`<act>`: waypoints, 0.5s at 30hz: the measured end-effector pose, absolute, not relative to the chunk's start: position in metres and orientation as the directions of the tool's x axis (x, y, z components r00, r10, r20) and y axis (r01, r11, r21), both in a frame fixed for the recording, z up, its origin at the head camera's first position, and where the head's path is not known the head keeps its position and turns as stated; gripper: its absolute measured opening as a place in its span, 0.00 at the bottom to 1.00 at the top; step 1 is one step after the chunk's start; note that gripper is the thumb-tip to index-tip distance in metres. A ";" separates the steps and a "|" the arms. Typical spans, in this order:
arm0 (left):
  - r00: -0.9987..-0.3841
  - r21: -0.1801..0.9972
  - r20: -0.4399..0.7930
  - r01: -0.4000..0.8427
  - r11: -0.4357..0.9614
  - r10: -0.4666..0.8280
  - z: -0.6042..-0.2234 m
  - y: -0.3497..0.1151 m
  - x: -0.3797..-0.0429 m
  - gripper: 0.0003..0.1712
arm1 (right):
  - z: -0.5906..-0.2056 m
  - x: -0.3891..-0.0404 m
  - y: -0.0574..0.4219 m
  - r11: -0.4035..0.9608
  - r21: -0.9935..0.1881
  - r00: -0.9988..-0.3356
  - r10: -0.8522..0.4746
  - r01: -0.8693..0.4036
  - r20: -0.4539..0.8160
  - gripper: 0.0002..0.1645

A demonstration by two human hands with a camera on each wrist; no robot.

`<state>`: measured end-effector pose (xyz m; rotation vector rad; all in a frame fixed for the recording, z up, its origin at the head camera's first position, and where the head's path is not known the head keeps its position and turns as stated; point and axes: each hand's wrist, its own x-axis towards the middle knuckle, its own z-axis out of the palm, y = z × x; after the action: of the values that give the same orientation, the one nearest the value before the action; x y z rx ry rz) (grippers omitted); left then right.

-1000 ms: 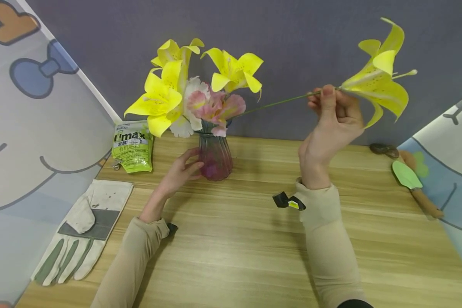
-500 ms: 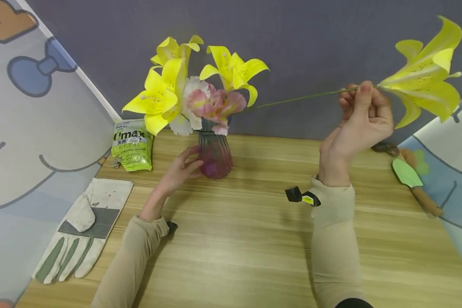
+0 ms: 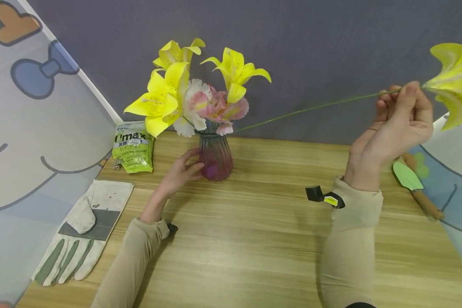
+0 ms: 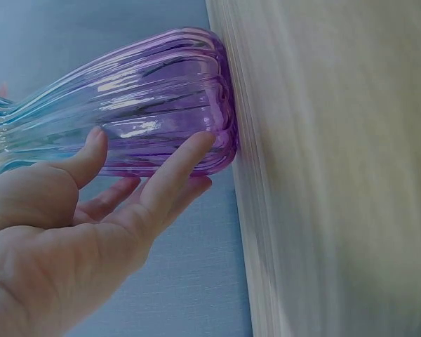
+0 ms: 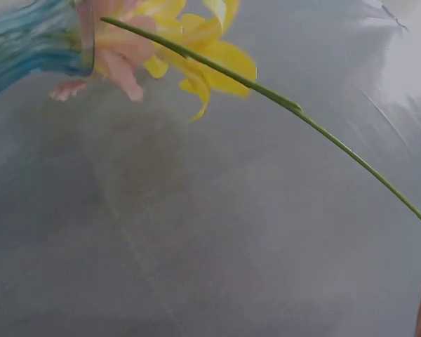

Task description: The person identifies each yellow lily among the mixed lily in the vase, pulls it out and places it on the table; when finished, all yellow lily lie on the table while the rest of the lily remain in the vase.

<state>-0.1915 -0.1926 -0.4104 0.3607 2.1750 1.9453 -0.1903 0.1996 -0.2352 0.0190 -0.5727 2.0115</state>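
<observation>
In the head view my left hand touches the left side of a ribbed glass vase, purple low down and bluish near its mouth. The left wrist view has the fingers mostly straight, thumb and a fingertip against the glass. Yellow lilies and pink and white flowers fill the vase, which stands upright. Far to the right, my right hand pinches the green stem of another yellow lily just below its bloom, partly out of frame. The stem's free tip overlaps the vase rim in the right wrist view.
A green Umax bag stands at the back left. Nearer lies a white and grey work glove. At the right edge is a small trowel with a green blade and wooden handle. A dark wall closes off the back.
My right hand has moved to the right with the lily, drawing its stem out of the flowers to the vase's mouth. The left hand stays at the vase. An upright lily has swayed.
</observation>
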 end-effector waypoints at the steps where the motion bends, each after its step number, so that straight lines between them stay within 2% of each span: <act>1: -0.950 0.993 0.013 0.048 0.105 0.313 -0.410 -0.193 -0.191 0.31 | -0.237 -0.190 0.202 -0.389 -0.405 -0.511 0.821 -0.828 0.255 0.09; 4: -0.948 0.992 0.016 0.055 0.112 0.318 -0.411 -0.194 -0.191 0.31 | -0.245 -0.192 0.205 -0.382 -0.464 -0.550 0.778 -0.799 0.306 0.09; 8: -0.944 0.991 0.023 0.065 0.119 0.329 -0.412 -0.195 -0.192 0.31 | -0.258 -0.196 0.202 -0.435 -0.522 -0.650 0.674 -0.734 0.351 0.10; 11: -0.944 0.990 0.023 0.067 0.124 0.330 -0.411 -0.194 -0.191 0.31 | -0.271 -0.199 0.193 -0.432 -0.608 -0.730 0.546 -0.666 0.412 0.10; 15: -0.945 0.990 0.015 0.060 0.126 0.325 -0.409 -0.192 -0.192 0.31 | -0.294 -0.200 0.179 -0.333 -0.756 -0.821 0.331 -0.563 0.465 0.08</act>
<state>-0.1916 -0.1924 -0.4091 0.3822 2.1944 1.9131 -0.1996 0.1788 -0.2940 0.3070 -1.3618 2.1710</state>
